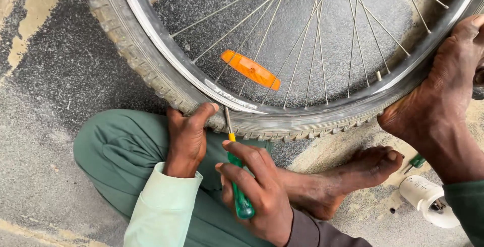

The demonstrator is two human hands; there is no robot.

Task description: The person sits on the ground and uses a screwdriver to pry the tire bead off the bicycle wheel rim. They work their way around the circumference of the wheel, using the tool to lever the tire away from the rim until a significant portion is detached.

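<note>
Screwdriver [237,176] sits upright at bottom centre, its tip wedged between tyre [282,126] and rim [166,50]. Right hand [259,191] curls its fingers snugly around the green handle. Left hand [187,138] presses closed fingers against the tyre. White tube [428,199] lies at the right; contents unclear.

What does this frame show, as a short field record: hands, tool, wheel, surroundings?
Left hand: closed on the tyre at its near edge
Right hand: holds a green-handled screwdriver, tip at the rim beside the left thumb
Wheel: spoked, with an orange reflector, over grey ground
Foot: bare, presses the tyre at the right
Nearby: white cylinder, second green tool
</note>
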